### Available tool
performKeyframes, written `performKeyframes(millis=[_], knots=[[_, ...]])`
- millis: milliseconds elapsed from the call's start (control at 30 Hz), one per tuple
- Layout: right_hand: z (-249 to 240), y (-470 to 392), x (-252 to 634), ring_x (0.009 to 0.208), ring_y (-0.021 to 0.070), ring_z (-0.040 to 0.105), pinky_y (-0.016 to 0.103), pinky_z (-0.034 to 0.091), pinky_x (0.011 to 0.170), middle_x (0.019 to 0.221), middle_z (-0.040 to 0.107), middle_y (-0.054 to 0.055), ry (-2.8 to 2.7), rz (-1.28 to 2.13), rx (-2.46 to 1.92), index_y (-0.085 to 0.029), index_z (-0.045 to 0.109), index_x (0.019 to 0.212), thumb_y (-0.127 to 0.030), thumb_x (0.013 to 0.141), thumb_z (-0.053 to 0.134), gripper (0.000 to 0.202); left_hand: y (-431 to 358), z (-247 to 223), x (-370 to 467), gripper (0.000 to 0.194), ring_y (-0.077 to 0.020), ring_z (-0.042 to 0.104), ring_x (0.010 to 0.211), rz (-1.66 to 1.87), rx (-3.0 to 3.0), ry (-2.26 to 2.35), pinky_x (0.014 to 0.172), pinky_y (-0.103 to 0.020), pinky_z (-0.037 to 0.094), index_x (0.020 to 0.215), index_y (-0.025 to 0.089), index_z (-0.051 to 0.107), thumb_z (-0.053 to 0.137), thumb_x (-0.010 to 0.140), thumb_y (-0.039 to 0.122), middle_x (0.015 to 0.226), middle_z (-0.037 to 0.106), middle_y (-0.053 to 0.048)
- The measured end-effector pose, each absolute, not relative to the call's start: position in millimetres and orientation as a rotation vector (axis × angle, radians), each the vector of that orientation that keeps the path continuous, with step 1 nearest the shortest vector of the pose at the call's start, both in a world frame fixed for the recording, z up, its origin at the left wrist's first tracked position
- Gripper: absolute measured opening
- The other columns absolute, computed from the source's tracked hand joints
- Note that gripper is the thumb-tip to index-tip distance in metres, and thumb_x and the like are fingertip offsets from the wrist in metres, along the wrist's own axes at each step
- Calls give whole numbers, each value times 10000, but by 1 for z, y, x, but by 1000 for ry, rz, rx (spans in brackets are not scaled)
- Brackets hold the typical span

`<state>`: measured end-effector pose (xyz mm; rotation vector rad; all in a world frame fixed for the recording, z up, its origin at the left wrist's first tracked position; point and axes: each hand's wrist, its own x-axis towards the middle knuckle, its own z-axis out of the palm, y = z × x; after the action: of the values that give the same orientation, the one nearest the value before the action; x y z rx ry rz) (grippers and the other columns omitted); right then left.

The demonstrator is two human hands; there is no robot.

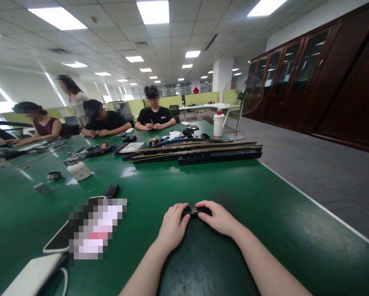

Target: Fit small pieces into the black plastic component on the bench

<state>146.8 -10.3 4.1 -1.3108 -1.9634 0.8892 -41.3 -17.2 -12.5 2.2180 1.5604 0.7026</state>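
Over the wide, glossy green table [264, 193], well in from its right edge: holding, with half-curled fingers of left hand [173, 226] and right hand [219, 218], opposite ends of a small, oblong black object [194, 211]. Probably light, stiff; best gripped by both ends.

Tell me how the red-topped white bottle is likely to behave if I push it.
The bottle may tip if pushed high up, since it stands upright and is clearly taller than wide. Once over, it could roll, as its sides look round. Its walls seem opaque and hide any contents, so it might be heavier than expected.
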Motion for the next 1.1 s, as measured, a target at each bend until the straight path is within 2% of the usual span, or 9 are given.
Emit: performKeyframes(millis=[1100], knots=[[4,-10,147,1003,215,574,367,422,909,1053,645,59,-1960,894,-1327,-217,619,1023,-277,751,536,291,-17,-14,-42,338,-202,486,1068,703,2201,1565,916,-349,381,1161,229,504,409,845,304,1170,548,-55]])
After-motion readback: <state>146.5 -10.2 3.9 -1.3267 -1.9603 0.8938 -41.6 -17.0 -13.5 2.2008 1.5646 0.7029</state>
